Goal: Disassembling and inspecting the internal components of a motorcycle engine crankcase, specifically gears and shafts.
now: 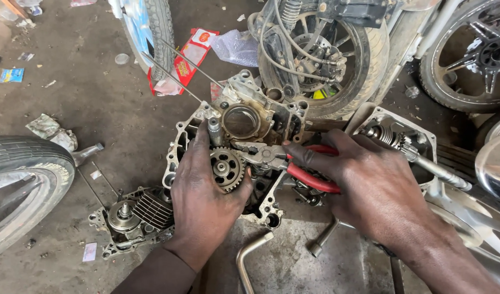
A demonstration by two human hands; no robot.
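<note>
On the oily concrete floor (97,103) at the centre of the view, we see an opened engine crankcase (244,122) lying flat, its round bore facing up. The left hand (204,188) rests on the case, fingers spread narrow around a small toothed gear (226,168), thumb just beside its edge. The right hand (369,188) comes in from three o'clock, closed around the red handles of a pair of pliers (293,163), whose metal nose points toward the gear and touches the parts just above it.

At seven o'clock from the case lies a second engine piece with cooling fins (138,215). At five o'clock a bent metal bar (250,253) and a socket wrench (322,239) lie on the floor. At two o'clock sits another casing half with a splined shaft (418,158).

Among the litter, a flat red and white wrapper (187,57) lies at eleven o'clock beside a tyre (157,32), a clear plastic bag (236,46) at twelve o'clock, a small blue rectangular packet (10,75) at ten o'clock, and a pale slip (90,251) at eight o'clock.
</note>
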